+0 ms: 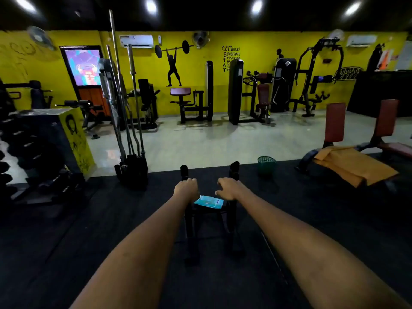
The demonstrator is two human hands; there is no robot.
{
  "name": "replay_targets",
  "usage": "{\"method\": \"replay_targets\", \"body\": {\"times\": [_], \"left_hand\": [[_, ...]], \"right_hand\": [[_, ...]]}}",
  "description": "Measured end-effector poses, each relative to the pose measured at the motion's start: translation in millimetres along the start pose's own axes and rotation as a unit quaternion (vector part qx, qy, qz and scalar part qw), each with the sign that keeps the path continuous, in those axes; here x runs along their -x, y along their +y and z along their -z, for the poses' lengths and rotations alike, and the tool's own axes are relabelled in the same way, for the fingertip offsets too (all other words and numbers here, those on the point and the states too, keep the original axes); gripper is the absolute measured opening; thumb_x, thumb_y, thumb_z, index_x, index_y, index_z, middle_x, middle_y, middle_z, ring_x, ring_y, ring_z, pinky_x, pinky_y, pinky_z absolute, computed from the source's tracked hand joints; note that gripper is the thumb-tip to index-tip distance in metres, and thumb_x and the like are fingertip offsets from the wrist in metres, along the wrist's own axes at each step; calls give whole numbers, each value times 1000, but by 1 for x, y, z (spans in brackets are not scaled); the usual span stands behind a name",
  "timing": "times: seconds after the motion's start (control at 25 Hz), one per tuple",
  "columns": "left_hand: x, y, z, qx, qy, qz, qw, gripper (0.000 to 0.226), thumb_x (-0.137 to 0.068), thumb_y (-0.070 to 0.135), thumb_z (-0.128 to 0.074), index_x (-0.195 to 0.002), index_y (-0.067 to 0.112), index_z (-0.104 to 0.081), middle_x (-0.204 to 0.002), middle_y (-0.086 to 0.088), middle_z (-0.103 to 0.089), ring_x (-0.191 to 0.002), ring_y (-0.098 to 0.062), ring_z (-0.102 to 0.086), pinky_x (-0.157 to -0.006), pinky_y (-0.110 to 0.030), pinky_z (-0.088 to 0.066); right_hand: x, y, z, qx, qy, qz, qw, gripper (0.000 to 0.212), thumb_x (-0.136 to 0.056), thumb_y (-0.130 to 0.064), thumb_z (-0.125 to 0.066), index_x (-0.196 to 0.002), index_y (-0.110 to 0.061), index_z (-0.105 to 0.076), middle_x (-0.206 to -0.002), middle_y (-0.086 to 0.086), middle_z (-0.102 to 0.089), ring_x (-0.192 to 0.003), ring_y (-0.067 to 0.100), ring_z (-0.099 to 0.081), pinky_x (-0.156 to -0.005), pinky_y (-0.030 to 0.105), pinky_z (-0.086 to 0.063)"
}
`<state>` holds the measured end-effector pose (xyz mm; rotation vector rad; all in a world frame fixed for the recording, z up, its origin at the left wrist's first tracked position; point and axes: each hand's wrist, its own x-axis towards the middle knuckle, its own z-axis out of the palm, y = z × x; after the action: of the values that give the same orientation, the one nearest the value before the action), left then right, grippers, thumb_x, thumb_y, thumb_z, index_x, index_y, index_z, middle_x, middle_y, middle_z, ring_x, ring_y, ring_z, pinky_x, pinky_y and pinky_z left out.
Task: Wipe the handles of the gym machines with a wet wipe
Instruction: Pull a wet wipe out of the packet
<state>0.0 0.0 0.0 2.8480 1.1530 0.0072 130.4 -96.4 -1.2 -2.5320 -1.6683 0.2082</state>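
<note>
Blue wipe pack (209,201) lies betw. both hands, just below fingers; left hand (186,188) and right hand (229,188) curled over black handles (234,167), grip unclear.

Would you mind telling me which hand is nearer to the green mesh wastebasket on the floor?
The right hand is nearer: the green mesh wastebasket stands just beyond it, to its right. The left hand is farther away, across the blue wet-wipe packet.

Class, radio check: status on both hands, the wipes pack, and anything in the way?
Left hand and right hand reach out, fingers bent, holding nothing visible. Blue wipes pack lies between them on the black frame, unopened as far as visible. Nothing blocks it.
</note>
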Motion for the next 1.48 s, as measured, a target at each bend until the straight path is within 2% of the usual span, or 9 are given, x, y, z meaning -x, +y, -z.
{"method": "replay_targets", "body": {"times": [0.44,0.76,1.0,1.16,1.48], "left_hand": [[-146,24,-49,11,-50,36,998,39,-95,23,-47,-128,3,-41,-133,-15,-47,-121,-32,-48,-92,-38,-42],[-241,7,-105,8,-113,37,993,40,-95,24,-44,-128,1,-40,-132,-17,-46,-120,-32,-48,-94,-37,-39],[-346,-23,-144,38,-141,19,989,41,-96,21,-45,-131,1,-39,-132,-16,-47,-120,-30,-49,-95,-34,-38],[-405,-45,-172,32,-165,-4,986,39,-94,20,-44,-128,1,-43,-129,-17,-50,-116,-31,-51,-94,-36,-39],[-491,-54,-229,48,-241,-5,969,45,-92,18,-46,-132,-1,-38,-133,-18,-46,-118,-34,-49,-96,-39,-38]], "right_hand": [[-141,108,-22,37,-49,24,998,41,-91,-31,-51,-124,-8,-45,-129,12,-50,-118,28,-47,-93,39,-39],[-253,140,-67,34,-105,44,993,43,-90,-30,-53,-126,-7,-45,-129,13,-50,-118,29,-48,-95,41,-40],[-359,165,-101,4,-153,17,988,42,-90,-28,-54,-124,-5,-46,-128,14,-50,-116,28,-50,-92,38,-42],[-409,173,-134,-30,-183,-2,983,41,-90,-27,-53,-123,-5,-46,-126,15,-50,-114,29,-50,-90,36,-42],[-484,207,-193,-47,-252,-7,967,46,-88,-22,-55,-129,-4,-44,-131,17,-48,-118,32,-49,-95,35,-43]]}}
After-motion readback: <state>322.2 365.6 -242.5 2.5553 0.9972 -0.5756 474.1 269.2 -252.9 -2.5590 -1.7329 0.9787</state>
